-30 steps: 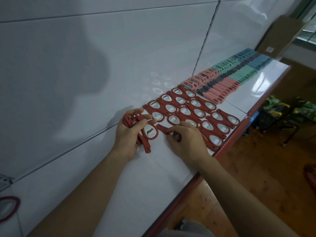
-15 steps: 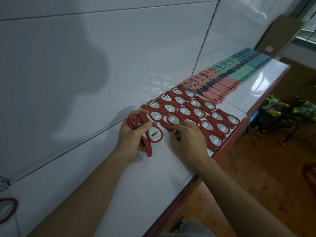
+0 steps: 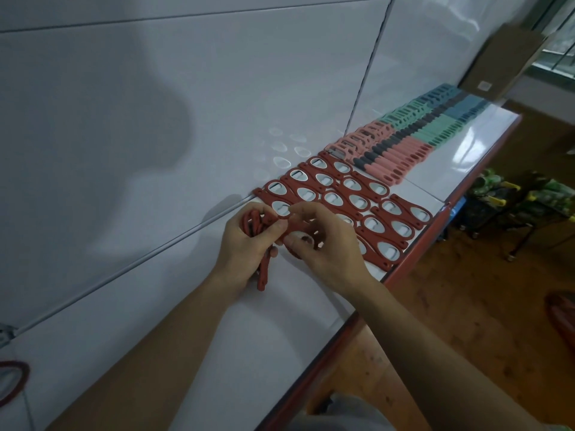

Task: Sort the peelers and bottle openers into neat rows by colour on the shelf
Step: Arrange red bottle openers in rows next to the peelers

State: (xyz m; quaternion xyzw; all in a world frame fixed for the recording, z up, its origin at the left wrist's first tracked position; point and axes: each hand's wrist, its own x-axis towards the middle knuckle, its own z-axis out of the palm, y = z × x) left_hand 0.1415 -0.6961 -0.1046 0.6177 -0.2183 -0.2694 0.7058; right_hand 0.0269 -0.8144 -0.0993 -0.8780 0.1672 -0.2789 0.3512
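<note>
Several dark red bottle openers (image 3: 357, 197) lie in neat rows on the white shelf (image 3: 217, 353). Beyond them lie pink peelers (image 3: 395, 155), then teal peelers (image 3: 435, 126) and blue peelers (image 3: 460, 104). My left hand (image 3: 249, 247) grips a stack of red bottle openers (image 3: 253, 223), and one handle hangs below the palm. My right hand (image 3: 323, 244) pinches one red opener (image 3: 298, 233) at the top of that stack, right next to the left thumb. Part of the nearest row is hidden behind my right hand.
The shelf's red front edge (image 3: 401, 272) runs diagonally to the right. A white back panel (image 3: 155, 119) rises behind the rows. A red ring (image 3: 14, 381) lies at the far left. A cardboard box (image 3: 504, 60) stands at the shelf's far end. Carts (image 3: 513, 200) stand on the wooden floor.
My right hand has left the opener it was placing on the shelf and moved left to the stack in my left hand, where it now pinches the top opener.
</note>
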